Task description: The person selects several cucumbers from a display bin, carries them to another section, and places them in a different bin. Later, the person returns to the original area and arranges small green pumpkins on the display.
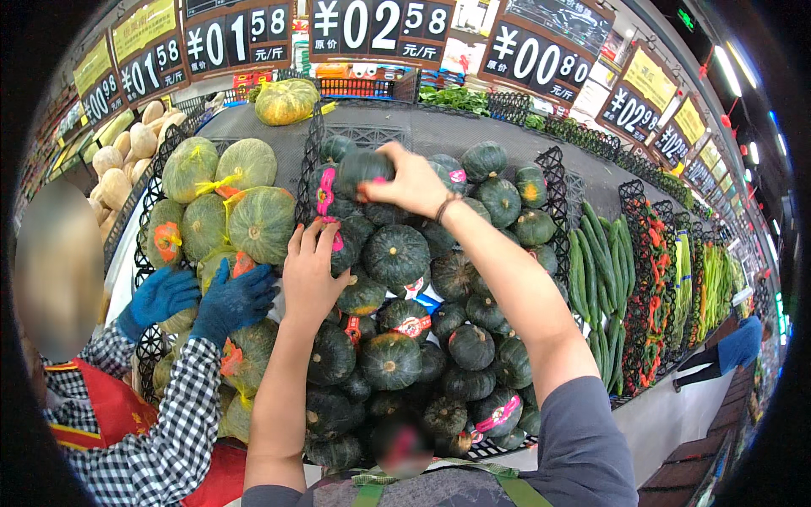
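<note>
My right hand [412,182] grips a dark green kabocha squash [363,168] at the back of the heap, fingers over its far side and thumb in front. The squash is slightly blurred. Lower and to the left, my left hand [310,272] lies with fingers spread against a pink-banded kabocha [344,248]; whether it grips that squash is hard to see. Between my forearms, a large kabocha [396,255] faces stem up, among many others piled in the bin. A pink paper band [325,191] wraps one squash beside the left divider.
A co-worker's blue-gloved hands [234,301] are over the paler green pumpkins [261,225] at left. Black plastic lattice dividers [554,190] separate the bins. Cucumbers [599,266] and red peppers [652,285] lie right. A yellowish pumpkin [287,101] sits on the back ledge, beneath hanging price signs [380,28].
</note>
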Demonstrator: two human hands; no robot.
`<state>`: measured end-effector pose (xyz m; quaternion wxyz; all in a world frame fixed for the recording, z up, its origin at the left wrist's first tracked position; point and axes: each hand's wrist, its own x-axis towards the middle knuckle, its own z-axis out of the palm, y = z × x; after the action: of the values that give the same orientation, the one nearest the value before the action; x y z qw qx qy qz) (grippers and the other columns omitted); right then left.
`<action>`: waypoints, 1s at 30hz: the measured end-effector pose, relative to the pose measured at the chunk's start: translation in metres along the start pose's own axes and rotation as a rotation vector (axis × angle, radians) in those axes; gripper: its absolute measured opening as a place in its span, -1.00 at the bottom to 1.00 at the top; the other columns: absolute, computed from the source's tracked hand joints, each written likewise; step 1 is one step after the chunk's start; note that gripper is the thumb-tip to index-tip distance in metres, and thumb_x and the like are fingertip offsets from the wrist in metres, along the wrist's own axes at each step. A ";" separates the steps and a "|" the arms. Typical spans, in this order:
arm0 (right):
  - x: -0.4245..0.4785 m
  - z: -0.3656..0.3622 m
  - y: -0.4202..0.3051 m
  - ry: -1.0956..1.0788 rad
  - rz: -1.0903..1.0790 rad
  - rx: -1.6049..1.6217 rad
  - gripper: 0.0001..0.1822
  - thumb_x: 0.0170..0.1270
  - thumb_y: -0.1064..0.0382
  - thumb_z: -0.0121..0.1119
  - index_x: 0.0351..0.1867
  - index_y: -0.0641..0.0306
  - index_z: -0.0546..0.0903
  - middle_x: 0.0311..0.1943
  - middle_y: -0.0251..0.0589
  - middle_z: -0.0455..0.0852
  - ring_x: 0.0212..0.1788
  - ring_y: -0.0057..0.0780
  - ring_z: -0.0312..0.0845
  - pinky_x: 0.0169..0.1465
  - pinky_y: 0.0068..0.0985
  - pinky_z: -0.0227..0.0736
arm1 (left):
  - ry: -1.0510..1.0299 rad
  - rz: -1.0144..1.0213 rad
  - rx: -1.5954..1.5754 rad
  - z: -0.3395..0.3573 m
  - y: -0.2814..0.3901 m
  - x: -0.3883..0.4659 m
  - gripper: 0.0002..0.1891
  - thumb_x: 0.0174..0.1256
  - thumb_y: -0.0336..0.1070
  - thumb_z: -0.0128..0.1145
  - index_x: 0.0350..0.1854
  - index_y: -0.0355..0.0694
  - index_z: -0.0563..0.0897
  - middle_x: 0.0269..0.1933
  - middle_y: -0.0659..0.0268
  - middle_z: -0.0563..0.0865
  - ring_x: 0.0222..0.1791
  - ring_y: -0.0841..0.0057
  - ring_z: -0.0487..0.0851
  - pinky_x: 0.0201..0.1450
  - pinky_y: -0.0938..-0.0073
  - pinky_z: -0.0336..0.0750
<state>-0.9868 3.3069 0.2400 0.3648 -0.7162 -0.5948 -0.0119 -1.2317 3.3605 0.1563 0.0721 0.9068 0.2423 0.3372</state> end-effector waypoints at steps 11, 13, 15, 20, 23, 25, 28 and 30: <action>0.004 0.010 -0.007 -0.165 0.676 1.811 -0.30 0.55 -0.36 -0.09 0.31 0.22 0.58 0.01 0.10 0.82 -0.13 -0.03 0.86 -0.17 -0.24 0.87 | 0.123 -0.059 -0.508 0.003 -0.009 0.009 -0.13 0.26 -0.27 0.51 0.58 -0.27 0.31 0.50 0.00 0.44 0.56 0.00 0.36 0.61 0.08 0.23; -0.010 0.013 -0.002 -0.237 0.681 1.934 -0.30 0.55 -0.34 -0.10 0.28 0.24 0.60 -0.03 0.13 0.82 -0.19 -0.08 0.86 -0.25 -0.31 0.87 | 0.208 -0.021 -0.756 -0.009 0.003 0.032 -0.09 0.28 -0.27 0.50 0.62 -0.27 0.25 0.53 0.02 0.39 0.59 0.06 0.33 0.63 0.07 0.20; -0.025 0.015 -0.010 -0.331 0.731 1.943 -0.27 0.54 -0.38 -0.14 0.19 0.30 0.62 -0.14 0.11 0.82 -0.31 -0.22 0.85 -0.36 -0.45 0.82 | 0.188 0.039 -0.944 -0.030 0.011 0.050 -0.02 0.27 -0.34 0.51 0.68 -0.17 0.18 0.59 0.08 0.30 0.63 0.17 0.28 0.63 0.05 0.21; -0.058 0.012 -0.020 -0.503 0.762 1.546 -0.08 0.50 -0.60 -0.34 0.29 0.25 0.53 -0.22 0.04 0.79 -0.42 -0.30 0.75 -0.42 -0.48 0.71 | -0.082 -0.045 -1.266 -0.033 0.005 0.078 -0.21 0.31 -0.39 0.47 0.57 -0.12 0.36 0.41 0.21 0.50 0.37 0.40 0.55 0.36 0.30 0.57; -0.071 0.003 -0.058 -0.155 0.438 0.952 -0.07 0.52 -0.54 -0.10 0.52 0.27 0.31 0.22 0.12 0.66 0.04 -0.24 0.75 -0.22 -0.37 0.78 | 0.013 -0.193 -1.391 -0.027 0.005 0.069 -0.42 0.42 -0.27 0.38 0.44 -0.09 0.46 0.26 0.28 0.63 0.21 0.47 0.67 0.12 0.35 0.72; -0.074 0.010 -0.053 -0.059 0.094 0.650 -0.07 0.39 -0.01 0.50 0.59 0.29 0.20 0.37 -0.10 0.51 0.36 -0.42 0.51 0.32 -0.38 0.58 | -0.024 -0.383 -1.536 -0.032 0.015 0.060 -0.42 0.48 -0.11 0.33 0.46 -0.07 0.43 0.29 0.27 0.62 0.25 0.48 0.66 0.14 0.34 0.73; -0.068 0.009 -0.049 0.033 0.003 0.513 -0.15 0.27 0.09 0.61 0.45 0.33 0.35 0.26 -0.16 0.60 0.27 -0.47 0.54 0.36 -0.42 0.50 | -0.040 -0.481 -1.509 -0.028 0.020 0.060 -0.50 0.60 0.09 0.15 0.41 -0.04 0.46 0.24 0.25 0.63 0.19 0.43 0.69 0.01 0.32 0.77; -0.058 0.008 -0.043 0.035 0.035 0.541 -0.21 0.25 0.08 0.62 0.37 0.36 0.43 0.20 -0.19 0.65 0.22 -0.50 0.57 0.31 -0.44 0.53 | -0.093 -0.518 -1.477 -0.027 0.015 0.062 -0.45 0.66 0.21 0.01 0.41 -0.08 0.45 0.23 0.22 0.62 0.18 0.41 0.67 0.12 0.34 0.70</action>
<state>-1.0442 3.2632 0.2296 0.5532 -0.6025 -0.5576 0.1416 -1.2023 3.3767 0.2175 0.7432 0.5516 0.1559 0.3451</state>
